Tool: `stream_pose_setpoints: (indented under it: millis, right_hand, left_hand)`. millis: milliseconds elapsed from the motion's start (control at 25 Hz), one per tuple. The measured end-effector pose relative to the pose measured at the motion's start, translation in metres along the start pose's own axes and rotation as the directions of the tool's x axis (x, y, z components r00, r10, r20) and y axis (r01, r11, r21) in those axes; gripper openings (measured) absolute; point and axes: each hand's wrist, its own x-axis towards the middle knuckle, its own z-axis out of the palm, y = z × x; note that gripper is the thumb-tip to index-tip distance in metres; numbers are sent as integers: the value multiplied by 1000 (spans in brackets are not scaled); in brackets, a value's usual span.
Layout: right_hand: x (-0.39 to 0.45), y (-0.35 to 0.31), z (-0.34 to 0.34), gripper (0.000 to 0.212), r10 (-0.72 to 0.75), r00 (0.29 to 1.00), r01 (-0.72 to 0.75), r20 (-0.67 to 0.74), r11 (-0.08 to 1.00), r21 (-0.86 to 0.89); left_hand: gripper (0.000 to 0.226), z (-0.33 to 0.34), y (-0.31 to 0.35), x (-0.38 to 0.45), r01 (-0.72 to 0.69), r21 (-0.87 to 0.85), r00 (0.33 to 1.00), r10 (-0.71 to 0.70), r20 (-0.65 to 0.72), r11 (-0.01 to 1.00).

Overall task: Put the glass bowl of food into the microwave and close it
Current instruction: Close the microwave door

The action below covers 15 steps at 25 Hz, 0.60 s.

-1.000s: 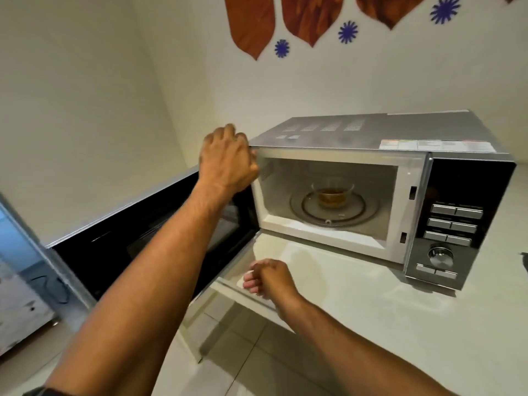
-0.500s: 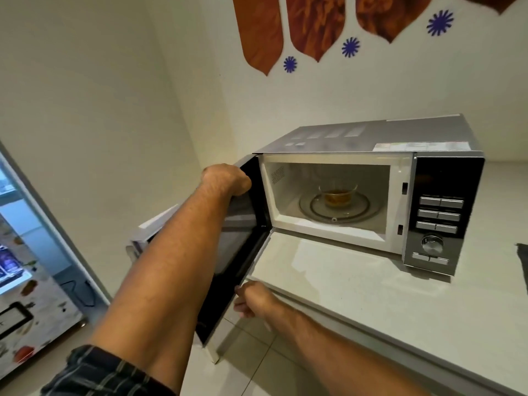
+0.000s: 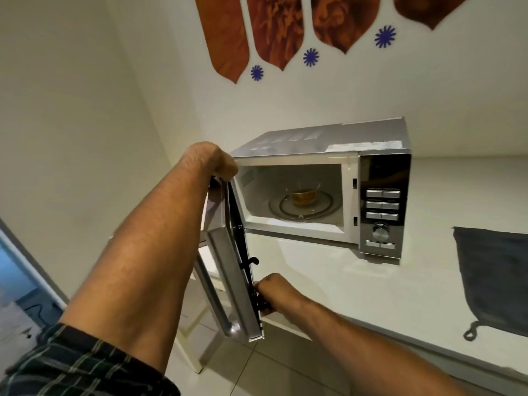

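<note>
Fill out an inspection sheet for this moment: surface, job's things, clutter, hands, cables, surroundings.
Surface: white counter, bare in front of the microwave.
Job's things: glass bowl of food sits on the turntable inside; microwave door partly open, edge-on to camera.
Clutter: dark grey drawstring bag on the counter, right.
Hands: left hand grips the door's top edge; right hand holds its lower edge by the latch hooks.
Cables: nothing seen on the counter.
Surroundings: white wall, brown leaf-shaped wall decorations, blue flower stickers.
</note>
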Motion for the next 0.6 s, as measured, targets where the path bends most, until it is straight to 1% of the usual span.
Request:
stream_pose_setpoints:
  millis: [120,200,280,320,360,400,440,480,520,600]
  right_hand:
    - [-23,-16,-47,27,-3,1000,4,8,993,-119]
    - [-39,-40,-81,28,-50,998,45,-41,990,-130]
    - [-57,-68,-113,29,-176,973,165,-148,983,-84]
    - [-67,-81,-127,28,-264,938,258,-225,964,-56]
    - [-76,-93,-140,27,-357,882,362,-308,931,-42]
    - [-85,-103,-151,26,-445,817,455,-368,888,-62]
    - [-93,-113,-160,27,-521,761,525,-386,845,-107]
    - [-98,-120,-167,31,-577,731,560,-365,812,-165]
    - [-102,-125,-171,36,-607,724,559,-327,794,-238]
    - [-103,-130,-174,41,-632,721,483,-285,753,-447]
  left_hand:
    - [27,13,6,8,-118,75,988,125,-95,990]
    - [19,21,12,14,-223,89,960,235,-154,971]
    - [24,29,21,20,-283,128,921,307,-240,950]
    - [23,35,25,22,-300,144,897,330,-295,943]
    - [21,41,30,24,-314,145,872,345,-346,938]
    - [21,46,37,28,-335,130,850,359,-387,933]
    - [23,51,43,32,-351,100,833,359,-421,931]
    - [27,55,50,34,-351,63,826,340,-450,934]
    - [33,59,56,38,-340,25,821,310,-480,940]
    - [39,67,67,46,-320,-92,812,223,-540,943]
